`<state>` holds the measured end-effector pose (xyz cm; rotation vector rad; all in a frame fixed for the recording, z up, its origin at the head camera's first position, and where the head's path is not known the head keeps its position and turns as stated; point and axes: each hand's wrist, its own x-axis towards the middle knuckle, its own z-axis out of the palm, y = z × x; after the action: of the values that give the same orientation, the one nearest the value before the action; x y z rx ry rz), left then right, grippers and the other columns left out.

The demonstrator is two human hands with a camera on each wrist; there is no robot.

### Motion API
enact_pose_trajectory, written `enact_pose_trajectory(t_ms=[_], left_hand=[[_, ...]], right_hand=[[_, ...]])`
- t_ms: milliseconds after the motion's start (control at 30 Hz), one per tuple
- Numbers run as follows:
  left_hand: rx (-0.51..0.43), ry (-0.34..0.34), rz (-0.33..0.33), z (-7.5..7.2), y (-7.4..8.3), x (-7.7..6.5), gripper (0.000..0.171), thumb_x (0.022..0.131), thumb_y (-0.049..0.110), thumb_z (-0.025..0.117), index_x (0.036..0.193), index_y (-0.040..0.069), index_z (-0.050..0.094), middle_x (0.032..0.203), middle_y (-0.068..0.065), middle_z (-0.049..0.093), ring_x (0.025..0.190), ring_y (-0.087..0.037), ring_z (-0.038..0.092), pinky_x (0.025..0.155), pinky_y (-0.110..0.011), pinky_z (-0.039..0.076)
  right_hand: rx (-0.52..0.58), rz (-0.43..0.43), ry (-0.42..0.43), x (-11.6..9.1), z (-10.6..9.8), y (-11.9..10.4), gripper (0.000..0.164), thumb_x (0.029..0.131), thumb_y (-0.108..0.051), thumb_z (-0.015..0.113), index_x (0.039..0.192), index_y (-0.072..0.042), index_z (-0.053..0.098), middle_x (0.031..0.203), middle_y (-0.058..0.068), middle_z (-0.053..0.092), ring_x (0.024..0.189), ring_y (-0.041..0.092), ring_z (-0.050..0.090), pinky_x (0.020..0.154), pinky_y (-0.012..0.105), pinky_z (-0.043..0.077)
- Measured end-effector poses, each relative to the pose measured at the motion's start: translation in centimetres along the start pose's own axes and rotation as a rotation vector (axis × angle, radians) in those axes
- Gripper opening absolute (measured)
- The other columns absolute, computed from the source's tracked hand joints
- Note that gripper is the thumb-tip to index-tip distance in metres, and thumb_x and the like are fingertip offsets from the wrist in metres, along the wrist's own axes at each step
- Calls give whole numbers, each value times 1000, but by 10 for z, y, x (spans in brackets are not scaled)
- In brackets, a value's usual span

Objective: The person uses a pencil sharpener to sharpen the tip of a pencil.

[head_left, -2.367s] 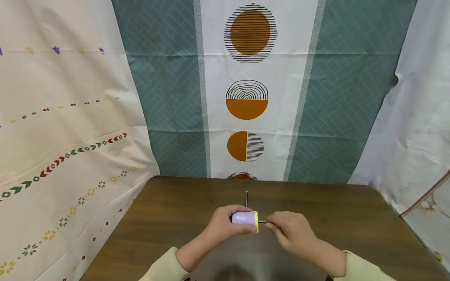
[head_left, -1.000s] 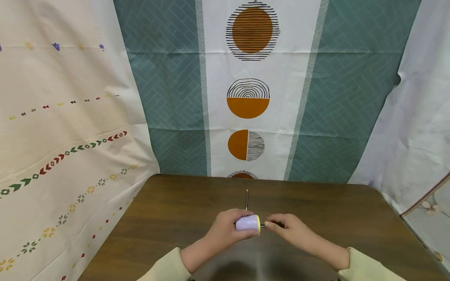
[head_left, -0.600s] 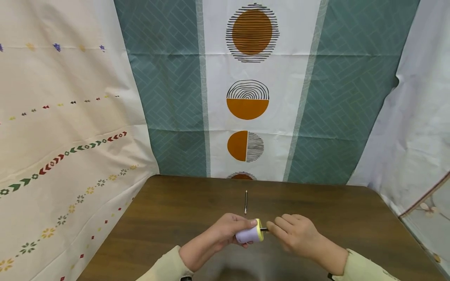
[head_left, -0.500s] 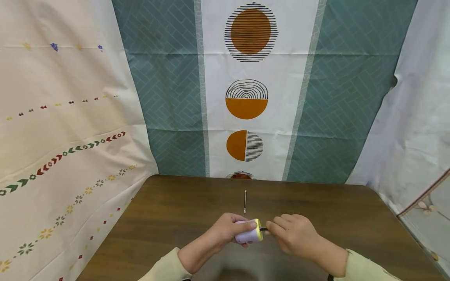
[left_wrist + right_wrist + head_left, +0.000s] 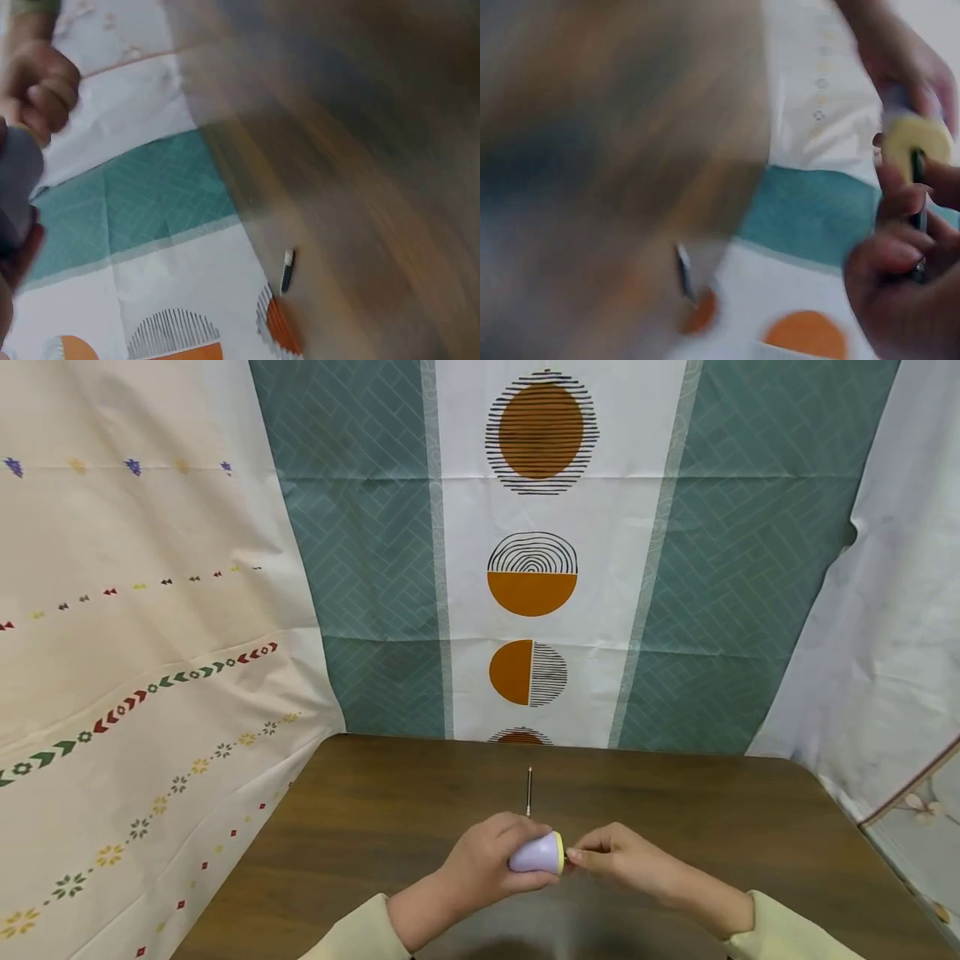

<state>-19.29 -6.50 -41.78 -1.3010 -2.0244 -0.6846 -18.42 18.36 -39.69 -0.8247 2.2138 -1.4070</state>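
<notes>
My left hand (image 5: 480, 864) grips a lilac pencil sharpener (image 5: 536, 853) with a yellow end, held above the table on its side. The yellow end faces my right hand (image 5: 630, 860). In the right wrist view, a dark pencil (image 5: 920, 219) runs into the hole in that yellow end, and my right thumb and fingers pinch it. Only a short bit of this pencil shows in the head view; its tip is hidden inside the sharpener. A second dark pencil (image 5: 528, 792) lies on the table just beyond my left hand, pale eraser end towards me.
The brown wooden table (image 5: 405, 777) extends below and around both hands. A green and white patterned cloth (image 5: 375, 685) hangs behind its far edge. Pale cloths stand at the left and right sides. Both wrist views are partly blurred.
Both hands have turned about the sharpener's axis: my left thumb has gone from the sharpener's top to its near side, and my right fist has rolled over. The lying pencil stays put.
</notes>
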Motion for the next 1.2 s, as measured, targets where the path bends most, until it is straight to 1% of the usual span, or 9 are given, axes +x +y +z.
enact_pose_trajectory(t_ms=[200, 300, 367, 500, 767, 867, 967, 1100, 1200], left_hand=[[-715, -135, -905, -10, 3, 10, 37, 88, 23, 80, 112, -4, 74, 100, -14, 75, 75, -9, 61, 64, -21, 54], [-911, -188, -1111, -14, 6, 14, 39, 92, 24, 75, 111, -10, 73, 90, -9, 73, 69, -11, 63, 63, -24, 57], [-960, -201, -1146, -15, 9, 16, 38, 92, 22, 75, 110, -11, 73, 89, -7, 72, 68, -12, 64, 62, -25, 58], [-791, -127, -914, -14, 13, 14, 34, 85, 19, 83, 108, -5, 76, 96, -14, 76, 72, -7, 62, 61, -20, 55], [112, 141, 223, -4, 1, -3, 63, 63, 35, 99, 110, 4, 71, 97, -3, 73, 85, -10, 70, 79, -12, 57], [166, 149, 307, -5, -1, -5, 65, 64, 40, 98, 110, 3, 71, 98, -2, 72, 86, -10, 71, 81, -14, 58], [-52, -2, 14, -8, 2, -6, 51, 74, 33, 93, 109, 3, 72, 99, -7, 76, 81, -5, 68, 73, -12, 56], [-624, -146, -723, -15, 6, 1, 36, 89, 26, 80, 109, -4, 73, 98, -15, 76, 72, -4, 62, 61, -18, 54], [-877, -185, -1038, -21, 7, 10, 40, 95, 28, 71, 110, -9, 73, 89, -12, 72, 67, -9, 62, 57, -23, 55]], right_hand=[[-1122, -794, 519, 5, 6, 5, 29, 111, -24, 45, 107, -8, 69, 85, -6, 59, 71, 3, 48, 60, 15, 43], [-1332, -1047, 641, 9, 5, 9, 34, 109, -6, 37, 99, -6, 69, 78, -4, 55, 67, 10, 47, 56, 16, 42], [-1345, -1114, 666, 10, 6, 10, 36, 105, 2, 35, 94, -5, 68, 74, -3, 53, 64, 10, 44, 52, 15, 39], [-1130, -984, 610, 7, 11, 6, 34, 109, -11, 41, 90, -6, 68, 68, -5, 53, 60, 2, 40, 52, 8, 37], [-21, -105, -47, -8, 2, -14, 31, 103, -15, 58, 91, 12, 67, 64, -7, 54, 58, -6, 36, 48, 17, 33], [292, 146, -180, -6, -3, -15, 39, 103, -16, 54, 95, 22, 57, 58, -10, 34, 48, 0, 20, 43, 19, 17], [137, 31, -121, -5, -2, -14, 39, 107, -22, 51, 98, 14, 63, 61, -13, 44, 51, -3, 27, 43, 19, 22], [-782, -561, 259, 4, 6, -8, 37, 110, -31, 45, 102, -6, 70, 78, -11, 57, 66, -4, 44, 54, 14, 39], [-1237, -933, 590, 11, 7, -2, 36, 112, -25, 40, 99, -8, 69, 79, -6, 56, 67, 5, 46, 55, 12, 40]])
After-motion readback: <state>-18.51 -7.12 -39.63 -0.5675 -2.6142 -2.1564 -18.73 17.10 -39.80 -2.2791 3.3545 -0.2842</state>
